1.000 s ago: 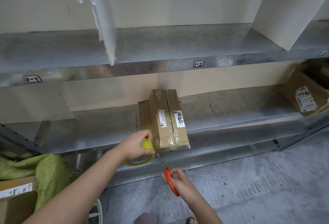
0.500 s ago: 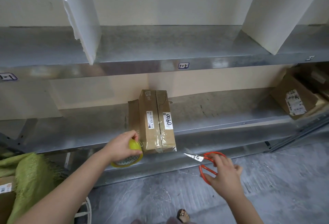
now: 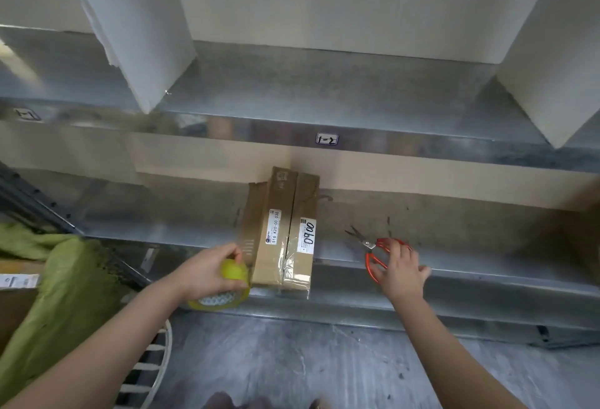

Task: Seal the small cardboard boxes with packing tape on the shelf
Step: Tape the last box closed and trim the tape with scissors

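Two small brown cardboard boxes (image 3: 282, 230) lie side by side on the lower metal shelf (image 3: 470, 230), with clear tape over their near end and white labels on top. My left hand (image 3: 204, 273) grips a yellow packing tape roll (image 3: 224, 298) against the boxes' front left corner. To the right of the boxes, red-handled scissors (image 3: 370, 246) lie on the shelf with their blades apart. My right hand (image 3: 401, 275) rests over the scissor handles with its fingers spread.
An upper metal shelf (image 3: 324, 93) carries white panels (image 3: 136, 18) and a "1-2" label (image 3: 327, 139) on its edge. A green cloth (image 3: 65, 282) covers things at the left, beside a labelled carton (image 3: 16, 282). A white wire frame (image 3: 152, 366) stands on the grey floor.
My right hand carried the scissors away from the tape, right and up onto the shelf, and its fingers have spread. My left hand stayed on the tape roll at the boxes.
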`<state>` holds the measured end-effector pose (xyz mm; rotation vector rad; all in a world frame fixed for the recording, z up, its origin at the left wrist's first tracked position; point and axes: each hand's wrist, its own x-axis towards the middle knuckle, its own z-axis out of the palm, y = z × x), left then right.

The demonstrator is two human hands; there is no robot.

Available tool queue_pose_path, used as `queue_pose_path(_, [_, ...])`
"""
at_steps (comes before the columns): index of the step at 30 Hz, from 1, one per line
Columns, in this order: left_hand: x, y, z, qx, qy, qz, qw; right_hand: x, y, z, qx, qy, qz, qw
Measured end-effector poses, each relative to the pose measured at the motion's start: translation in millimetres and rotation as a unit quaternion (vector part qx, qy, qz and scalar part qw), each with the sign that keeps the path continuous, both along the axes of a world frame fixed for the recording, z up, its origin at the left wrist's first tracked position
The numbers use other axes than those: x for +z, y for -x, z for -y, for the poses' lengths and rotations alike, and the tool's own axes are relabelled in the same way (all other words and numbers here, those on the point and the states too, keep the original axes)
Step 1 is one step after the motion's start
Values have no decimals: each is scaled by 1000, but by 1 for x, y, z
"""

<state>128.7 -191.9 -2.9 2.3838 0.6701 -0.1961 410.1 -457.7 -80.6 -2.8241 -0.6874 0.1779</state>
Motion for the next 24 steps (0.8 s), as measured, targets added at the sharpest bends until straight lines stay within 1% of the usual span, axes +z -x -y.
queue_pose_path(2, [-1, 0, 5, 17, -2, -1, 1000, -5, -16, -12, 17, 36, -12, 999])
queue_pose_path(5, [-4, -1, 10, 27, -10, 1, 1000, -16, -32, -26, 70, 108, -15, 992])
queue_pose_path(6, [-4, -1, 11, 33, -11, 1, 999, -19, -34, -28, 85, 111, -22, 990])
queue_pose_path(10, [-4, -1, 12, 49, -13, 3, 999, -24, -33, -26, 110, 53, -57, 991])
queue_pose_path(14, [-4, 0, 12, 52, -11, 2, 999, -14, -14, -12, 150, 12, 5, 989])
queue_pose_path(16, [-3, 0, 13, 53, -4, 3, 999, -3, 4, -4, 172, -21, 41, 984])
queue_pose_path(18, [-1, -1, 13, 48, 2, 8, 999, 6, 27, 2, 187, -39, 55, 980])
queue_pose_path(22, [3, -1, 12, 23, -1, 5, 1000, 17, 87, 11, 173, -121, 34, 977])
queue_pose_path(24, [4, -1, 10, 9, 2, 10, 1000, 20, 118, 9, 187, -139, 29, 972])
